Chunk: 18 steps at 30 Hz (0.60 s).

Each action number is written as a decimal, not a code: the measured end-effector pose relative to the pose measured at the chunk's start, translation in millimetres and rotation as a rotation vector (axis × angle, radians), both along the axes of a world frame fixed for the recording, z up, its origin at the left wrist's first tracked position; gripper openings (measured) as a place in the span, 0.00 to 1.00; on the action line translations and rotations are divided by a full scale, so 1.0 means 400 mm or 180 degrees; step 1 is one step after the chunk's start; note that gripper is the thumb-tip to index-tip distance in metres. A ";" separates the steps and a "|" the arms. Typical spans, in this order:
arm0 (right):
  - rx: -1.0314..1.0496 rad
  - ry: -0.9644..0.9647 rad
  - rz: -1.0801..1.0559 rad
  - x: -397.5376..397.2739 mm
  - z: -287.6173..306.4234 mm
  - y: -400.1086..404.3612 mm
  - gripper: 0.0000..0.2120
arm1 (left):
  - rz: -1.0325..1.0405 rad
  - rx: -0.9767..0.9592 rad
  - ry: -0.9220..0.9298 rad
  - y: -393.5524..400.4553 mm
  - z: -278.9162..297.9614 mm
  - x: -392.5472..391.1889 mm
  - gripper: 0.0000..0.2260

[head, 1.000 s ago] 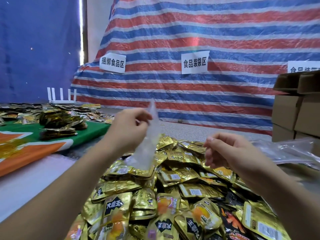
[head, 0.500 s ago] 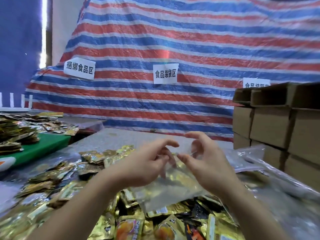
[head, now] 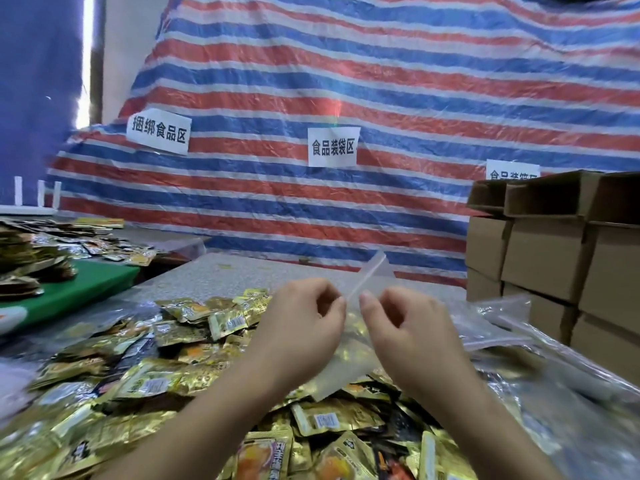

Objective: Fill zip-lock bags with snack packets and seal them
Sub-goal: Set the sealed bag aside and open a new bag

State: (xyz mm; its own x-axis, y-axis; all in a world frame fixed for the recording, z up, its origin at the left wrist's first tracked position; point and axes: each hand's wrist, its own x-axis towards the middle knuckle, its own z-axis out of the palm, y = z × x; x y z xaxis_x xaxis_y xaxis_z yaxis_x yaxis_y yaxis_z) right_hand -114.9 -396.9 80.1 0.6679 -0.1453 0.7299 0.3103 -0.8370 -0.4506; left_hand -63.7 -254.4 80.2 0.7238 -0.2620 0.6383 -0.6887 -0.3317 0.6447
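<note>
While a striped red-white-blue tarp fills the back of the view, three white paper signs are stuck on it: left sign, middle sign, right sign, the last partly hidden behind cardboard boxes stacked at the right edge. Grey speckled surface runs from the tarp toward the camera. Green mat sits on the left, with a separate heap of dark and gold packets on and behind it.

Main pile of gold snack packets covers the near surface, from left edge to under both forearms. Clear empty bags lie flat to the right of the pile, near the boxes.

Zip-lock bag is held up above the pile, between the two hands; it is transparent, its zip strip sticks up and to the right past the fingertips, and its body hangs down toward the packets. Cannot tell if anything is inside it.

Left hand: fingers curled, pinching the bag's top edge. Right hand: same, pinching the top edge just beside the left. Thumbs nearly touching.
</note>
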 end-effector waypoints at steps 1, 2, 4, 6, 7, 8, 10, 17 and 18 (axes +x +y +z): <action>0.0117 0.0265 0.0088 -0.002 -0.002 0.008 0.19 | -0.0067 -0.0093 -0.0019 -0.007 -0.002 -0.008 0.08; 0.0234 0.0384 0.0172 -0.002 -0.004 0.014 0.20 | -0.0161 -0.0159 -0.0016 -0.012 -0.005 -0.015 0.08; 0.0486 0.0424 0.0309 -0.003 -0.004 0.021 0.19 | -0.0362 -0.0205 0.0025 -0.018 -0.005 -0.025 0.08; 0.0720 0.0487 0.0495 -0.003 0.000 0.018 0.19 | -0.0543 -0.0179 0.0036 -0.014 -0.003 -0.031 0.08; 0.0780 0.0535 0.0556 -0.005 0.004 0.016 0.19 | -0.0626 -0.0146 0.0020 -0.011 -0.001 -0.033 0.09; 0.0799 0.0579 0.0592 -0.007 0.008 0.013 0.19 | -0.0673 -0.0092 -0.0013 -0.007 0.000 -0.034 0.10; 0.0884 0.0643 0.0667 -0.008 0.015 0.008 0.18 | -0.0652 0.0065 -0.0109 -0.003 0.001 -0.034 0.11; 0.1070 0.0854 0.0838 -0.014 0.029 -0.005 0.20 | -0.0826 0.0403 -0.0261 0.010 0.019 -0.045 0.13; 0.1085 0.0885 0.0853 -0.015 0.030 -0.006 0.19 | -0.0807 0.0440 -0.0235 0.012 0.020 -0.042 0.12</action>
State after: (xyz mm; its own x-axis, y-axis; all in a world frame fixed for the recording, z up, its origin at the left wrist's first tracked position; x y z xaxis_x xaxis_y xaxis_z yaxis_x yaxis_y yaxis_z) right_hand -121.0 -399.3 92.2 0.8764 -0.1411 0.4605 0.3235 -0.5358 -0.7799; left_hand -80.4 -249.6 88.1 0.5771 -0.5167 0.6324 -0.8041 -0.2244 0.5505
